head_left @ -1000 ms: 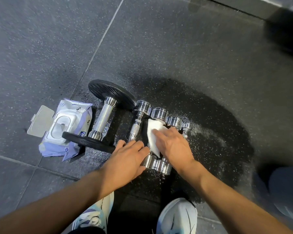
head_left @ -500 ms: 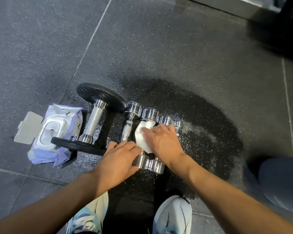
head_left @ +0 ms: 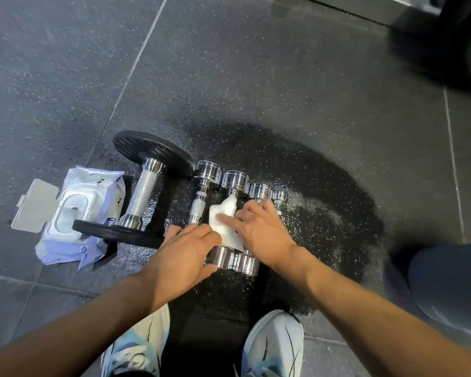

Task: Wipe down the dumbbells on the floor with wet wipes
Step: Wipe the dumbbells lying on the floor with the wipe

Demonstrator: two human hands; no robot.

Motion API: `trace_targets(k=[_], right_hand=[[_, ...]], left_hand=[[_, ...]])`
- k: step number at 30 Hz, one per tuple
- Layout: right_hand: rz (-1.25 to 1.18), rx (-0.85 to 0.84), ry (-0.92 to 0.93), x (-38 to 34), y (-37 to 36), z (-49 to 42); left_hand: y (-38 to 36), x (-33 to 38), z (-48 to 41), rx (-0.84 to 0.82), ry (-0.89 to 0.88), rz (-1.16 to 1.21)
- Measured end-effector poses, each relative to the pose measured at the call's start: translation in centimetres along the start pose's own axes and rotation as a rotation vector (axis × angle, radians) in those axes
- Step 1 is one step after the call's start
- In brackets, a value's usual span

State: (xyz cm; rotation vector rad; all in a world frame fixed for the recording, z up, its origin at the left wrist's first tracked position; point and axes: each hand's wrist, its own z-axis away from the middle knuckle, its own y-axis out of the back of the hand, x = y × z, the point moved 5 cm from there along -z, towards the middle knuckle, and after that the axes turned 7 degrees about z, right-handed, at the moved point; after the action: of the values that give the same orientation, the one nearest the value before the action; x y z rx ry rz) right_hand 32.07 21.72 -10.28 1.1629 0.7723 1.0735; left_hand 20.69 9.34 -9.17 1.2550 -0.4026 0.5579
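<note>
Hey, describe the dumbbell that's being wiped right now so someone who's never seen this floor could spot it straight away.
Start at the open wet wipes pack on the dark floor and go right, past the big black-plated dumbbell, to the row of four chrome dumbbells. It is the second chrome dumbbell from the left, the only one with a white wipe pressed on its handle by the right hand.

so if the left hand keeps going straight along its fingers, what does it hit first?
The left hand points up and right, fingertips almost at the white wet wipe pressed on the second chrome dumbbell. It would likely meet the wipe first, though depth is unclear.
</note>
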Motion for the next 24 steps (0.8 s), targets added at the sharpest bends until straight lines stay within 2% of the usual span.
trace_targets(k=[4,7,8,10,13,16,21,23,24], right_hand=[[-0.027,0.067,-0.13,1.4,0.9,-1.2],[-0.063,0.217,-0.218,1.7,1.3,-0.2],[-0.094,0.286,-0.187,1.6,1.5,0.2],[-0.15,0.34,0.014,0.7,1.5,0.8],[-0.101,0.165,0.293,-0.8,-0.4,0.7],[0.028,-0.009,0.368,-0.4,-1.9,-1.1],[-0.042,0.031,0.327,0.9,-0.6,-2.9],[-0.106,0.069,0.369,-1.0,-0.8,-1.6],[-0.154,0.035,0.424,-2.0,-0.8,-0.9]], left_hand=[[-0.1,-0.1,0.1,-0.005,0.016,0.01],[0.1,0.0,0.1,-0.005,0.016,0.011],[0.2,0.0,0.1,-0.004,0.014,0.01],[0.2,0.1,0.0,-0.005,0.007,0.003],[0.1,0.2,0.1,0.003,0.0,0.009],[0.1,0.2,0.1,0.007,0.005,0.004],[0.2,0.1,0.0,-0.001,0.009,-0.014],[0.2,0.2,0.0,0.001,0.005,-0.008],[0.2,0.3,0.1,0.012,-0.002,-0.01]])
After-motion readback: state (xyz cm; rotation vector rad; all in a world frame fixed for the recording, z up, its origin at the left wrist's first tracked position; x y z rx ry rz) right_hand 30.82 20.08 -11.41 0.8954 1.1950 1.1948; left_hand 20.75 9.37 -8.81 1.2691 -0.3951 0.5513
